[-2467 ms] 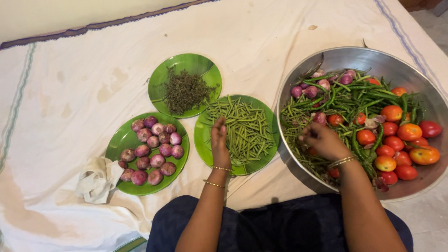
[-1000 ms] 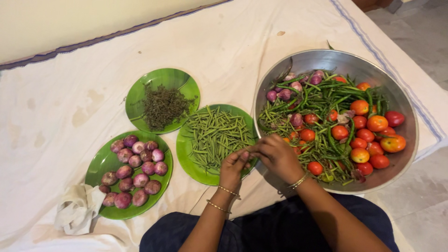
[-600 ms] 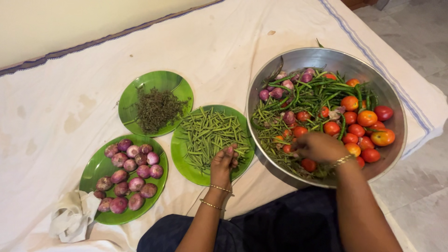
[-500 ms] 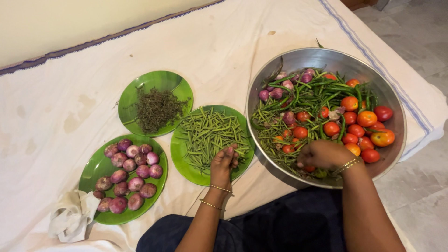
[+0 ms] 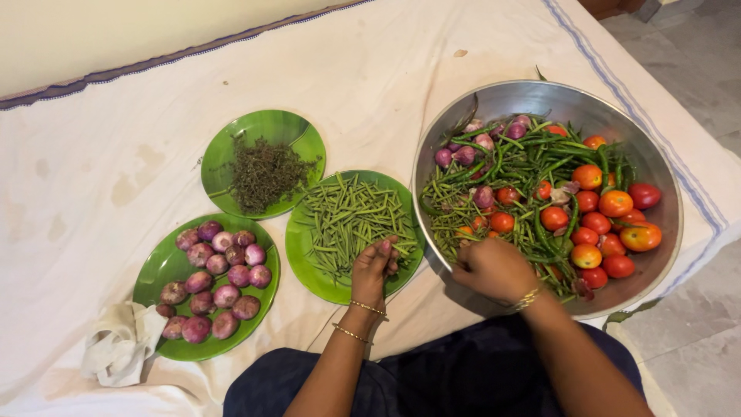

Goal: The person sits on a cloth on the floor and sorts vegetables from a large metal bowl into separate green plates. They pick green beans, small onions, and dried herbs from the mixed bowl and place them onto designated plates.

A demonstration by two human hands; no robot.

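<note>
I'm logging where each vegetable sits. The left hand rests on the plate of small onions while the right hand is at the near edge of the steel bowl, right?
Not quite. In the head view the left hand rests on the plate of green beans, not the onion plate. The right hand is indeed at the near edge of the steel bowl.

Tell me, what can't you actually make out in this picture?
Head view only:
- Whatever the right hand pinches: its fingers curl under at the steel bowl rim.
- The left hand fingertips: whether they grip any green chillies is too small to tell.
- What lies deep in the bowl: tomatoes cover it.
- The dark heap on the far plate: too fine to identify.
</note>
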